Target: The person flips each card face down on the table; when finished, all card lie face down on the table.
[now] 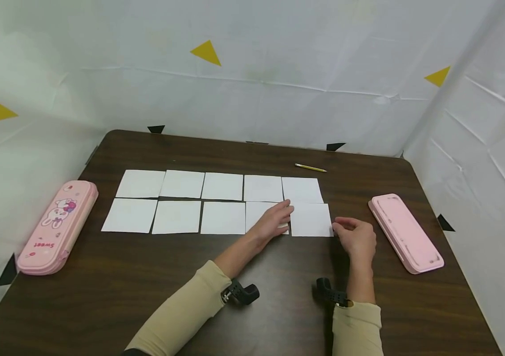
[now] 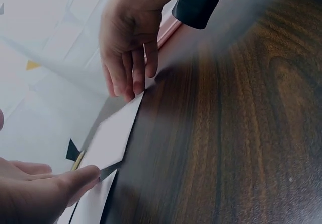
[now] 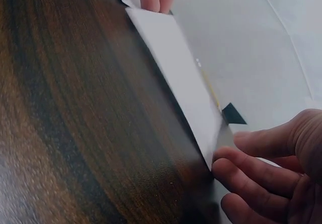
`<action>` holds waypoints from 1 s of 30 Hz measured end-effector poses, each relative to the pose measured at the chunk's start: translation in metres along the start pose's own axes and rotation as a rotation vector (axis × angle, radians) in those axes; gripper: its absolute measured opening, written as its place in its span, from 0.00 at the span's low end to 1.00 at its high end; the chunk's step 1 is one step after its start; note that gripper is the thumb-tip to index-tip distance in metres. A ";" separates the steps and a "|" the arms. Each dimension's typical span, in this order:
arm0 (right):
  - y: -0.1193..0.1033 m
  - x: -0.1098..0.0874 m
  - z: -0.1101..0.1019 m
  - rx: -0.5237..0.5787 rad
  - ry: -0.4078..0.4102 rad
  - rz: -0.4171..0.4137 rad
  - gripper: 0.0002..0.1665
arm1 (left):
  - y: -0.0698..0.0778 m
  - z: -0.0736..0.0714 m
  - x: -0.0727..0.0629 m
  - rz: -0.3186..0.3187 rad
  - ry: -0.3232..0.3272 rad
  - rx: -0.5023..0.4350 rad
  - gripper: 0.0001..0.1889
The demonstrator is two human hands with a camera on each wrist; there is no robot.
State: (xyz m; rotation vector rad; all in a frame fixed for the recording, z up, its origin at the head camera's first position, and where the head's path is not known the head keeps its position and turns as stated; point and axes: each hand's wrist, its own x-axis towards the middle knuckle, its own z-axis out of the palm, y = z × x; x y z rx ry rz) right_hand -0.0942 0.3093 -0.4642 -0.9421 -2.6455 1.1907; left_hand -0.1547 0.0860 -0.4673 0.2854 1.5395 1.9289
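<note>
Two rows of white square cards lie on the dark wooden table; the front row's rightmost card [image 1: 311, 220] sits between my hands. My left hand [image 1: 272, 220] reaches over the neighbouring card [image 1: 255, 212], partly hiding it, with fingertips at the rightmost card's left edge. At the opposite edge, my right hand [image 1: 356, 240] touches the card's corner area with its fingertips. The right wrist view shows the right thumb [image 3: 264, 141] apart from the fingers, which meet the edge of the card [image 3: 176, 78]. In the left wrist view, the left hand [image 2: 50, 189] has extended fingers.
A pink pencil case [image 1: 58, 227] with a cartoon print lies at the left, and another pink case [image 1: 405, 232] at the right. Behind the back row of cards [image 1: 222, 186] is a yellow pencil [image 1: 310, 167]. White sheeting [image 1: 256, 109] borders the table.
</note>
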 end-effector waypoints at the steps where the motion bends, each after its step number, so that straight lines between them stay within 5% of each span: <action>1: 0.000 0.000 0.000 -0.005 0.004 -0.001 0.19 | 0.000 0.000 -0.001 -0.006 -0.002 -0.010 0.33; 22: -0.003 -0.001 -0.004 0.008 -0.042 0.012 0.22 | 0.003 -0.006 -0.005 0.016 -0.025 -0.014 0.32; 26: -0.007 0.000 -0.005 0.035 -0.024 -0.026 0.24 | 0.010 -0.013 -0.015 0.081 -0.007 0.079 0.30; 30: -0.018 -0.002 -0.006 0.008 -0.019 -0.174 0.24 | 0.019 -0.030 -0.031 0.185 0.072 0.301 0.28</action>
